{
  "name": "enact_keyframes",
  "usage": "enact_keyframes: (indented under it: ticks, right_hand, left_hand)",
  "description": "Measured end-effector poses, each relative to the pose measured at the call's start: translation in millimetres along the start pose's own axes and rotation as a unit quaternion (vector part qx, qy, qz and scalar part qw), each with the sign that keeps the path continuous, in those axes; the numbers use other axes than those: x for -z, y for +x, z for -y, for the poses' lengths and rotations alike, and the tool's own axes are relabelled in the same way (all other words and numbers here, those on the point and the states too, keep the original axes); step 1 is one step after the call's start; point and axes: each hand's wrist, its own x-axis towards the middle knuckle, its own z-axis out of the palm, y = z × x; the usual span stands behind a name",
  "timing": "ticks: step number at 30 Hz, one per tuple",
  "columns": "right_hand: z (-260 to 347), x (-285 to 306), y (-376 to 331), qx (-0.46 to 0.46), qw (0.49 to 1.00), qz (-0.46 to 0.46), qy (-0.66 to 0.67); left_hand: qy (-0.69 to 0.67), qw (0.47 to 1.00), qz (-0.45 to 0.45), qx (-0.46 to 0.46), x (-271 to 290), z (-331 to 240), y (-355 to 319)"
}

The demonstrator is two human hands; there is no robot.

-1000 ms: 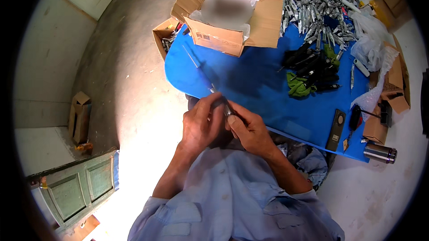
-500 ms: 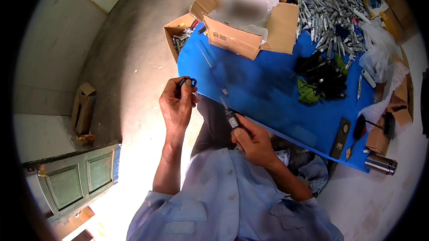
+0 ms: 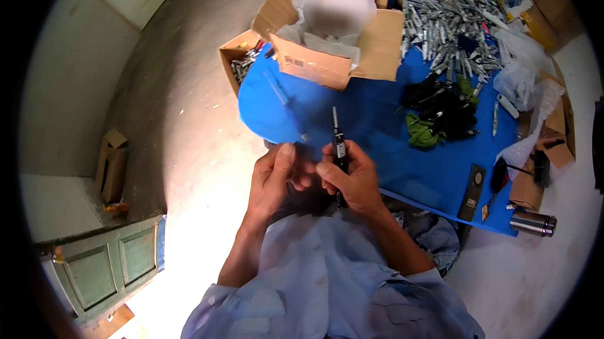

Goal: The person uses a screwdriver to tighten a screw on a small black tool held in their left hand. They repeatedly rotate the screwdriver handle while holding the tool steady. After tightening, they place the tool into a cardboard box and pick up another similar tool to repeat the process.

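Note:
My right hand (image 3: 353,178) grips a slender black-and-silver tool (image 3: 340,149), its thin metal tip pointing away from me over the blue table edge. Just beside it, my left hand (image 3: 272,178) pinches a small black piece (image 3: 306,150), which is blurred and partly hidden by the fingers. The two hands are close together but do not visibly touch. On the table beyond them lies a screwdriver-like tool (image 3: 293,114) with a thin shaft and a blue handle, hard to make out against the blue surface.
On the blue table (image 3: 377,138) stands an open cardboard box (image 3: 314,67) with plastic lining. A large pile of silver slender parts (image 3: 447,31) and a black-and-green heap (image 3: 440,112) lie to its right. A steel flask (image 3: 533,223) sits at the right edge; another carton (image 3: 228,56) adjoins the left.
My left hand has moved right and nearer to me with the small black piece. My right hand has risen slightly, turning the tool more upright. The hands are now closer together.

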Motion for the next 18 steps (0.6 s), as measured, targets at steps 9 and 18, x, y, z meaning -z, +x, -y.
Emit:
enact_keyframes:
  ticks: [9,18]
  right_hand:
    - [-6,29,-6,0.057,0.998,-0.009,-0.010]
    - [95,119,-60,0.182,0.923,-0.332,-0.062]
  left_hand:
    - [0.052,0.997,0.054,-0.001,-21,27,0]
    - [0.078,0.997,0.026,0.008,-56,22,5]
